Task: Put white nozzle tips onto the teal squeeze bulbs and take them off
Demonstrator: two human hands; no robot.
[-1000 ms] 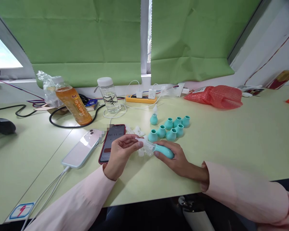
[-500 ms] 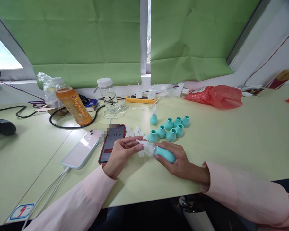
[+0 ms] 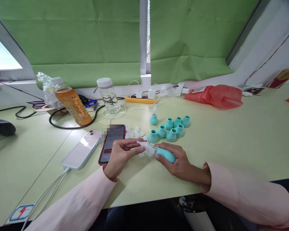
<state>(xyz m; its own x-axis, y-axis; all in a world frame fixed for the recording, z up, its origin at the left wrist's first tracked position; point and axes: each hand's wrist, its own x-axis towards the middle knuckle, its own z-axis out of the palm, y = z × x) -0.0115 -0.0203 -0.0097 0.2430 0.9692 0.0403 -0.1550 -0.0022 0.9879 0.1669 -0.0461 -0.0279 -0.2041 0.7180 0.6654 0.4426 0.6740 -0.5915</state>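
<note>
Between my hands a bulb-type nasal aspirator lies nearly level, with a teal bulb (image 3: pixel 166 154), a clear middle piece (image 3: pixel 151 149) and a whitish soft tip (image 3: pixel 142 143) pointing left. My right hand (image 3: pixel 179 160) is wrapped round the teal bulb. The thumb and fingers of my left hand (image 3: pixel 125 152) are closed on the soft tip. Just beyond, several open-necked teal bulbs (image 3: pixel 171 134) stand upright in loose rows. Behind them one small bulb with a tip fitted (image 3: pixel 153 118) stands upright. Loose whitish tips and clear parts (image 3: pixel 135 131) lie partly hidden behind my left hand.
A phone with a running timer (image 3: pixel 113 138) lies beside my left hand, and a second phone (image 3: pixel 82 149) charges farther left. An orange drink bottle (image 3: pixel 73 106), a water bottle (image 3: pixel 109 98), a yellow power strip (image 3: pixel 141 99) and a red bubble-wrap bag (image 3: pixel 216 96) line the back.
My left thumb and fingers have shifted very slightly along the soft tip. My right hand keeps its hold on the bulb, and the things on the table look the same.
</note>
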